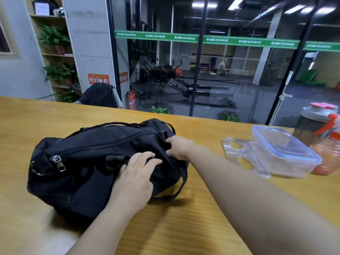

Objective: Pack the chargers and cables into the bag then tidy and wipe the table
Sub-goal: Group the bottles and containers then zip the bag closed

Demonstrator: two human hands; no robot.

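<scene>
A black fabric bag (79,162) lies on its side on the wooden table (184,218), its long zipper closed with metal pulls at the left end. My left hand (136,173) presses flat on the bag's near right part, fingers spread over the fabric. My right hand (179,147) grips the fabric at the bag's right end, fingers curled into it. A black strap (181,183) loops out below the right end. No chargers or cables are visible.
To the right stand a clear plastic box with a blue-rimmed lid (283,151), a clear ridged plate (239,153) beside it, a dark bottle with grey cap (312,124) and an orange jar (327,155). A glass wall lies beyond the table's far edge.
</scene>
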